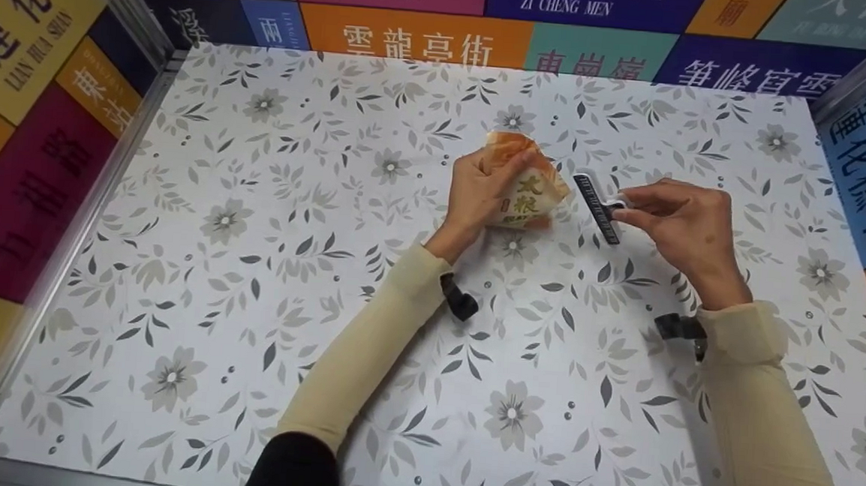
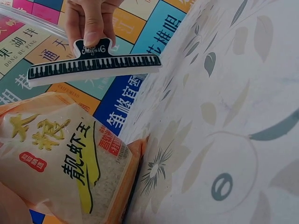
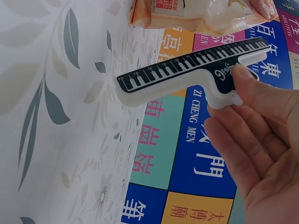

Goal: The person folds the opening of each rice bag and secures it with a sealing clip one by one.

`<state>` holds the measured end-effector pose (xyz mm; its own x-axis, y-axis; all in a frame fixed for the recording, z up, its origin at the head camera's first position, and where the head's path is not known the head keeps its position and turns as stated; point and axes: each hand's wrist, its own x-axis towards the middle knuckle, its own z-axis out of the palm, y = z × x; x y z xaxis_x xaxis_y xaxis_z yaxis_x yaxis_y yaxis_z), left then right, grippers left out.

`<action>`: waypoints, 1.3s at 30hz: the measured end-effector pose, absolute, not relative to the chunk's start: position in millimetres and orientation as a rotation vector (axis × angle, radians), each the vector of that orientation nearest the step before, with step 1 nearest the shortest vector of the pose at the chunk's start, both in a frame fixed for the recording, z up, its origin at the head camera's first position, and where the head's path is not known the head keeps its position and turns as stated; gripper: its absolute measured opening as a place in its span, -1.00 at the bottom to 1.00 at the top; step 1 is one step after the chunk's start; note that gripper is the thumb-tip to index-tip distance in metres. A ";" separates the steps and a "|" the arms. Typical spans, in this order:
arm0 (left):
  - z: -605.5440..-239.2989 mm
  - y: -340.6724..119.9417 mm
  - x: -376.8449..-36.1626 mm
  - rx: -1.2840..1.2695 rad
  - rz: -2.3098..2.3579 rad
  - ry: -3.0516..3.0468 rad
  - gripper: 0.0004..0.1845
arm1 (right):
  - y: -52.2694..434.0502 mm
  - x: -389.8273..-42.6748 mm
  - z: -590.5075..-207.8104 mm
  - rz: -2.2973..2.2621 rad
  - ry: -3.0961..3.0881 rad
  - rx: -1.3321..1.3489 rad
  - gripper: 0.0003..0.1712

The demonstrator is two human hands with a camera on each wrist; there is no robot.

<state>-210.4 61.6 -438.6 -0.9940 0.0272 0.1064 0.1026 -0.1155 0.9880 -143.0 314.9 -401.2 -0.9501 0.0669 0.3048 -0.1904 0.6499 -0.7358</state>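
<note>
Head view: I'm seeing the left hand gripping the rice bag, right fingers pinching the clip just beside it, not clipped on yet.

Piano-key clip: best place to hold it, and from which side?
Hold the clip by its short white-and-black handle tabs, coming from the right, opposite the rice bag. The right hand already pinches there. The long keyboard-printed bar stays free, its length facing the bag that the left hand grips.
</note>
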 end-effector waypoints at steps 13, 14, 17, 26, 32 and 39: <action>-437.5 62.3 -210.1 -0.162 -2.302 -2.030 -0.75 | 313.4 -139.5 -407.8 1.297 -2.477 0.291 -0.72; -437.6 62.0 -209.8 -0.155 -2.297 -2.038 -0.76 | 312.8 -139.1 -407.6 1.296 -2.477 0.299 -0.71; -437.9 61.8 -209.3 -0.140 -2.293 -2.050 -0.76 | 311.8 -138.8 -408.1 1.303 -2.477 0.312 -0.70; -437.6 60.6 -208.5 -0.158 -2.293 -2.062 -0.75 | 310.9 -142.1 -409.7 1.269 -2.510 0.301 -0.74; -438.2 61.1 -208.8 -0.147 -2.295 -2.083 -0.73 | 311.3 -144.0 -409.7 1.253 -2.501 0.311 -0.74; -439.2 60.2 -209.2 -0.183 -2.278 -2.085 -0.74 | 312.6 -148.2 -413.0 1.272 -2.509 0.316 -0.72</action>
<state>-209.2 60.2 -439.2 -0.9918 0.0443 0.1195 0.1151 -0.0905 0.9892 -148.2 312.6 -413.0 -0.9279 -0.0555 0.3688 -0.3302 0.5818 -0.7433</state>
